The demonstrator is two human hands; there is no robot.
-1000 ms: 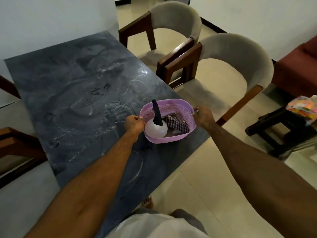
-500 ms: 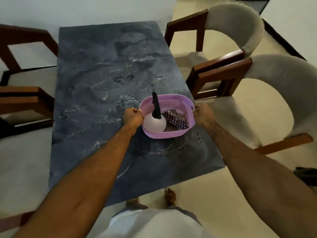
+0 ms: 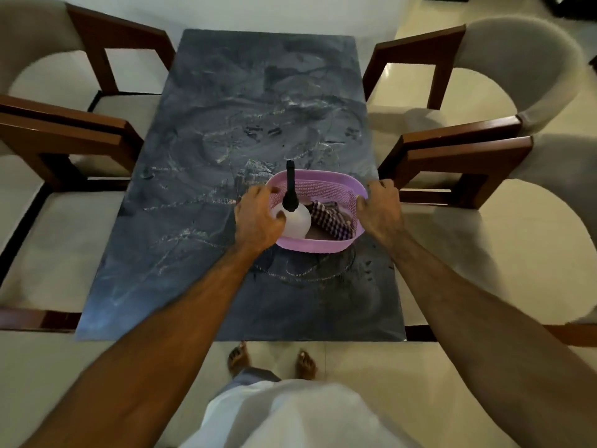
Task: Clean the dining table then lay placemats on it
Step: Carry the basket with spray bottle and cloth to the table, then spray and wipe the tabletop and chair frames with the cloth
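Observation:
A purple plastic basket [image 3: 318, 245] rests on the dark marble dining table [image 3: 206, 240], near its right edge. Inside stand a white spray bottle [image 3: 298, 223] with a black nozzle and a checked cloth [image 3: 329, 218]. My left hand [image 3: 256, 218] is closed over the basket's left rim, its fingers curling in against the bottle. My right hand [image 3: 381, 210] grips the right rim. The tabletop shows pale smears and dark specks.
Two wood-framed chairs with grey cushions stand on the left side [image 3: 68, 130], and two more stand on the right [image 3: 465, 156], all close to the table's edges. My feet [image 3: 239, 357] are on the pale tiled floor at the table's near short end.
The view has swung round, so the table now runs straight away from me. The basket stays between both hands, and my left hand has shifted inward over the rim toward the bottle.

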